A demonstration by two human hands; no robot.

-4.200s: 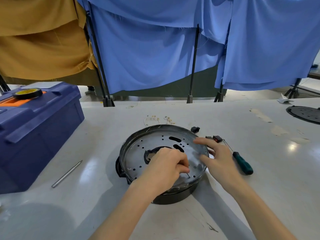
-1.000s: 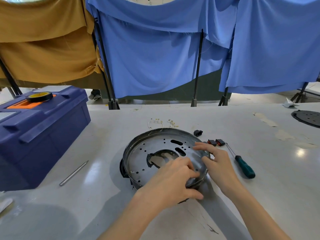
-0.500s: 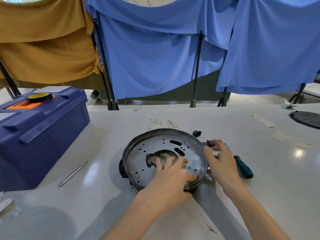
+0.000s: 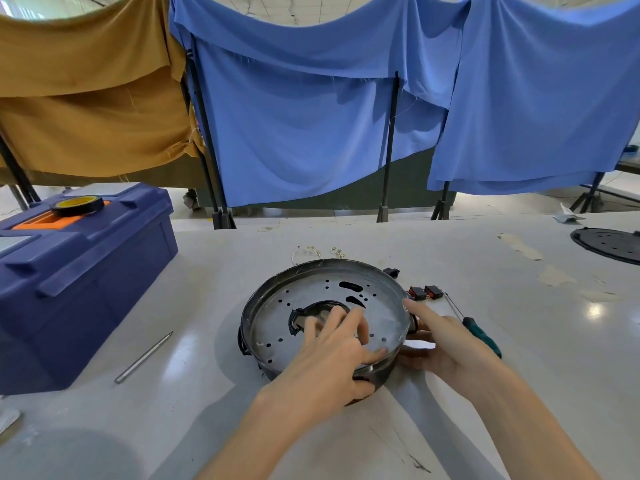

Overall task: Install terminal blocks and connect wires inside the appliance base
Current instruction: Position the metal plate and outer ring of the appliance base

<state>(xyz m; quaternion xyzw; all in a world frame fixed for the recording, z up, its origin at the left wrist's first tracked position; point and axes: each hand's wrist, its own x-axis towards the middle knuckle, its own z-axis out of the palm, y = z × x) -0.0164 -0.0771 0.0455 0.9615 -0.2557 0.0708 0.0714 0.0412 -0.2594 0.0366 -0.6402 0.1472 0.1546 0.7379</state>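
The round appliance base [image 4: 273,299], a black housing under a grey perforated metal plate, sits mid-table. My left hand [image 4: 332,358] lies on the plate's near side with its fingers spread and its thumb against the near wall. My right hand [image 4: 443,341] braces the base's right side, index fingertip on the rim and thumb on the wall. Two small black-and-red terminal blocks [image 4: 425,292] lie just right of the base, and a black piece [image 4: 391,271] lies at its far right. Thin pale wires [image 4: 306,252] lie behind the base.
A green-handled screwdriver [image 4: 483,336] lies right of my right hand. A blue toolbox [image 4: 79,271] with a tape roll [image 4: 78,204] on it stands at the left, a metal rod [image 4: 143,356] beside it. A black perforated disc [image 4: 609,244] lies far right. Cloth screens hang behind the table.
My right hand dropped from beside the terminal blocks to the base's right wall. My left hand's fingers spread flatter over the plate. The base stayed put.
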